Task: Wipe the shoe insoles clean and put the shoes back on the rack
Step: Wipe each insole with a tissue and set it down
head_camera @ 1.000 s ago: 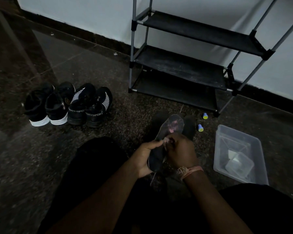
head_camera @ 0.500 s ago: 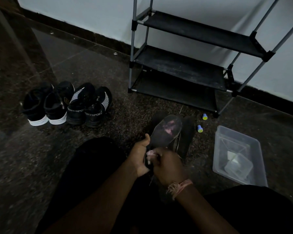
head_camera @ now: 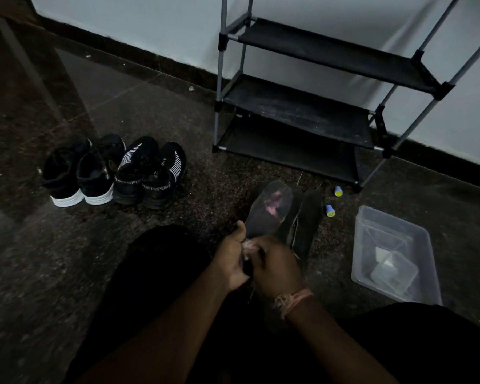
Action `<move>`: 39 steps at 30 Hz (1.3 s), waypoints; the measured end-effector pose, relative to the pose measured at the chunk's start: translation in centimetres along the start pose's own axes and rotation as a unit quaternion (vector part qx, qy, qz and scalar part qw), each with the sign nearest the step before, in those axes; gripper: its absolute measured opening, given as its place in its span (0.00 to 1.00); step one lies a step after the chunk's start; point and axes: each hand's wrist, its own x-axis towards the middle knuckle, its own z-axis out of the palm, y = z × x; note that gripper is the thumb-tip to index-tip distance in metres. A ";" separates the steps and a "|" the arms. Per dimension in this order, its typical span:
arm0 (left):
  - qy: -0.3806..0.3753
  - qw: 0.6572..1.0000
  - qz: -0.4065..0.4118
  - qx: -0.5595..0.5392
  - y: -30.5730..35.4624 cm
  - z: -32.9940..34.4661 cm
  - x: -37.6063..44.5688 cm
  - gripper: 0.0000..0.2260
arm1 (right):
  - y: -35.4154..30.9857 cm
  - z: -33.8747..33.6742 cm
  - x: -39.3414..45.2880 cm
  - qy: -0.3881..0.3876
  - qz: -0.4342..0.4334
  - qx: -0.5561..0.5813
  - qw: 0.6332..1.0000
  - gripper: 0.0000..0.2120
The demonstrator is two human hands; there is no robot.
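A: How is the insole point(head_camera: 269, 210) held?

B: It is gripped near its heel end by the left hand point(head_camera: 232, 263), thumb raised along the edge, so that the worn face is tilted up toward the camera and the toe end is pointed away toward the rack point(head_camera: 297, 120). It is kept just above a pair of shoes point(head_camera: 302, 223) lying on the floor point(head_camera: 67, 273), probably the pair it was taken from.

A: And the right hand point(head_camera: 275, 268)?

B: Its fingers are curled over a small pale cloth point(head_camera: 248, 243), which is pressed against the insole's lower part. Whether the cloth is pinched or merely pushed cannot be told; the frame is dark and blurred there.

A: Why is the tub point(head_camera: 394, 256) set to the right?

B: It is judged to be kept within reach of the wiping hand; something pale is seen inside it.

A: What is left undone?

B: Two more pairs point(head_camera: 114, 173) are stood on the floor to the left, and nothing is seen on the rack's shelves, so the returning is judged not yet begun.
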 end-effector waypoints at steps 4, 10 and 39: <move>0.020 1.000 -0.007 -0.019 0.9 0.7 -0.6 0.28 | 0.0 -1.0 -0.4 -0.085 0.043 0.105 0.990 0.05; -0.009 0.997 0.011 -0.072 1.5 0.4 -0.7 0.34 | 1.3 -2.8 0.8 -0.101 0.035 0.199 0.974 0.07; -0.004 0.993 0.085 0.076 0.1 0.7 -0.3 0.25 | 2.5 -1.0 1.1 0.002 -0.062 0.006 0.998 0.12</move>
